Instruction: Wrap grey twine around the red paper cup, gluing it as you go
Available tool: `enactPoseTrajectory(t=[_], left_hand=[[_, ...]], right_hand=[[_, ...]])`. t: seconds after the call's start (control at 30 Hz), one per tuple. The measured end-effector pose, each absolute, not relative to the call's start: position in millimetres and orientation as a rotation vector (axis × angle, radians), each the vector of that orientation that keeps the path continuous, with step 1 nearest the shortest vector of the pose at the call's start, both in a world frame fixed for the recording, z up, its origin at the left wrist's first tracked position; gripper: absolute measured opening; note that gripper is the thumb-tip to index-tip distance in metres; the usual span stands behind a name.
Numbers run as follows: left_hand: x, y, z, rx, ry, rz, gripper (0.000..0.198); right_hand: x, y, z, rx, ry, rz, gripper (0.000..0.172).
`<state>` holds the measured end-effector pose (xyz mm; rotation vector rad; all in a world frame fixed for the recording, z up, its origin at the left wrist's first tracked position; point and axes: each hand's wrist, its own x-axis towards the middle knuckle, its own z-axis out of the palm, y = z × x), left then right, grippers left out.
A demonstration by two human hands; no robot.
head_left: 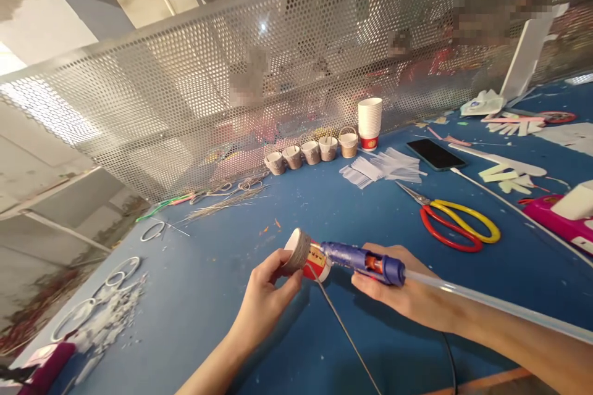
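Note:
My left hand [271,287] grips a paper cup [319,261] lying on its side, its open rim turned to the left. Grey cord [300,251] is wound round the rim half of the cup, while the base half shows bare red and yellow print. A loose tail of the cord [345,327] runs down toward the table's near edge. Closed around a blue hot glue gun [361,261] is my right hand [403,287]. The gun's nozzle points left, at or close to the cup's printed side. A long clear glue stick [491,302] sticks out of its back.
Several small cord-wrapped baskets [310,153] and a stack of paper cups [369,123] stand by the perforated metal screen [194,92]. Rightward lie white strips [382,166], a phone [436,154] and red-and-yellow scissors [456,222]. Cord strands [227,200] and grey scraps [109,321] lie left.

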<state>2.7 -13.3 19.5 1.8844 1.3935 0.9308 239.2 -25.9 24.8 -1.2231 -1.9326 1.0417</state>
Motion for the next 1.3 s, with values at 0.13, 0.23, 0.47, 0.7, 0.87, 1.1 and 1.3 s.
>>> enactPoseTrajectory(t=[0.13, 0.23, 0.47, 0.7, 0.87, 1.1, 1.3], left_hand=[[3, -14, 19, 1.894, 1.397, 0.942, 0.01], [4, -14, 19, 1.893, 1.403, 0.963, 0.009], [7, -15, 21, 1.88, 1.444, 0.989, 0.008], [7, -15, 23, 1.914, 1.451, 1.013, 0.007], [6, -15, 22, 1.944, 1.44, 1.01, 0.007], [5, -14, 23, 1.974, 1.397, 1.021, 0.009], [5, -14, 22, 1.962, 1.434, 1.034, 0.007]], right_hand=[[236, -29, 24, -1.204, -2.039, 0.986, 0.025], [233, -29, 22, -1.189, -2.079, 0.939, 0.025], [228, -29, 17, -1.135, -2.129, 0.834, 0.024], [230, -28, 12, -1.121, -2.134, 0.719, 0.021], [230, -29, 10, -1.102, -2.169, 0.698, 0.022], [231, -28, 12, -1.125, -2.151, 0.645, 0.023], [228, -31, 12, -1.079, -2.228, 0.615, 0.02]])
